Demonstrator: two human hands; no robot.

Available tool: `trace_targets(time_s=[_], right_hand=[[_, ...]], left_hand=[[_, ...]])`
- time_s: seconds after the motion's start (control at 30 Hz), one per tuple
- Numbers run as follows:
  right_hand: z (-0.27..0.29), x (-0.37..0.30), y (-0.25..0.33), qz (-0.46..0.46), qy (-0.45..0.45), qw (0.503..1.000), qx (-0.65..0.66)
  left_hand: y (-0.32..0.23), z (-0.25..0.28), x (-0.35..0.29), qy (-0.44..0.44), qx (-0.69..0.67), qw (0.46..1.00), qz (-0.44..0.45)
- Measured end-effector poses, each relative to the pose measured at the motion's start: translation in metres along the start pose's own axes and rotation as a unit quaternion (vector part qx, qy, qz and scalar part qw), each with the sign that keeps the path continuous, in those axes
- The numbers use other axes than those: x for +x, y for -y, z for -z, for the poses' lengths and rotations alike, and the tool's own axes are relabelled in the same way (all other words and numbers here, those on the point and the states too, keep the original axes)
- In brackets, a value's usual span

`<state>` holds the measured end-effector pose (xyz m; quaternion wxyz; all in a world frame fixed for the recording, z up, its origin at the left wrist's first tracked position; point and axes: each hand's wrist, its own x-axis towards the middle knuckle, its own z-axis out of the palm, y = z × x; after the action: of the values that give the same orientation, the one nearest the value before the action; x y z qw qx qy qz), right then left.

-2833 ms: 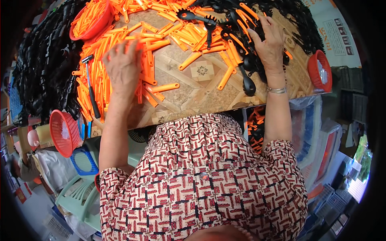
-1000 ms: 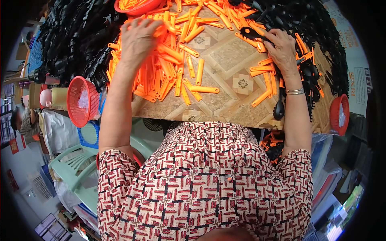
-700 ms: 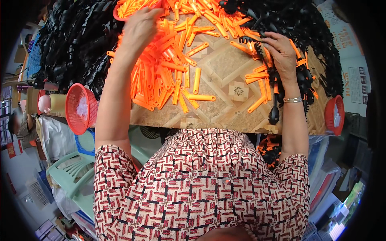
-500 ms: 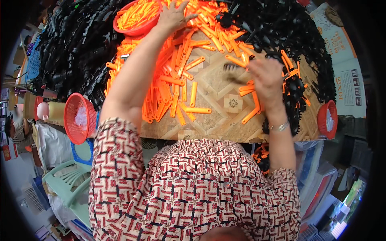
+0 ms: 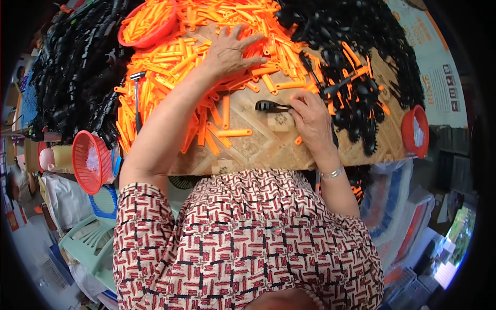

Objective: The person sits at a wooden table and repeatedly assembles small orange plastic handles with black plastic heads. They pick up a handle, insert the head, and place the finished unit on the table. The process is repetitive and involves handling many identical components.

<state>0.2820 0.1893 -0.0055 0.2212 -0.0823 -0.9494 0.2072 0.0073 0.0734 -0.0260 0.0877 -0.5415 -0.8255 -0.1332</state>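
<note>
My left hand [image 5: 231, 53] is stretched over the near edge of a large pile of orange plastic handles [image 5: 170, 67], fingers spread, with nothing held in them. Thumb and fingers of my right hand [image 5: 311, 120] pinch the thin shank of a small black utensil piece [image 5: 267, 106]. Its ribbed or slotted head points left over the patterned table top [image 5: 258, 150]; the exact kind is unclear. A few loose orange handles [image 5: 235, 133] lie on the table between my arms. Black utensil pieces [image 5: 356, 111] mixed with orange handles lie to the right of my right hand.
A red basin [image 5: 173, 23] full of orange handles stands at the far left. Black parts heap up at the left [image 5: 72, 77] and far right [image 5: 356, 26]. A hammer [image 5: 137, 98] lies beside my left arm. Red baskets [image 5: 85, 170] [image 5: 417, 147] sit at both table sides.
My left hand has come nearer, away from the far side of the orange pile. My right hand has moved left and nearer, bringing the black utensil piece over the table's middle.
</note>
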Motion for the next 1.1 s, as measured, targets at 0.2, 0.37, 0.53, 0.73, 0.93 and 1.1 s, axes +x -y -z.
trace_targets(time_s=[0.2, 0.37, 0.53, 0.73, 0.93, 1.1], right_hand=[[0.009, -0.010, 0.001, 0.069, -0.066, 0.993, -0.075], [0.004, -0.024, -0.003, 0.073, -0.068, 0.995, -0.011], [0.005, -0.025, 0.006, 0.040, -0.066, 0.987, 0.138], [0.006, -0.028, 0.006, -0.006, -0.066, 0.978, 0.198], [-0.006, -0.030, 0.011, -0.046, -0.078, 0.970, 0.226], [-0.011, -0.032, 0.011, -0.091, -0.102, 0.969, 0.207]], left_hand=[[-0.013, 0.021, -0.022, -0.016, -0.002, 0.994, -0.110], [-0.049, 0.031, -0.060, 0.019, -0.014, 0.986, -0.164], [-0.025, 0.022, -0.069, 0.027, -0.024, 0.994, -0.100], [-0.045, 0.049, -0.069, 0.037, -0.259, 0.964, -0.036], [-0.077, 0.034, -0.111, 0.020, -0.120, 0.988, -0.097], [-0.089, 0.054, -0.141, 0.027, -0.144, 0.987, -0.069]])
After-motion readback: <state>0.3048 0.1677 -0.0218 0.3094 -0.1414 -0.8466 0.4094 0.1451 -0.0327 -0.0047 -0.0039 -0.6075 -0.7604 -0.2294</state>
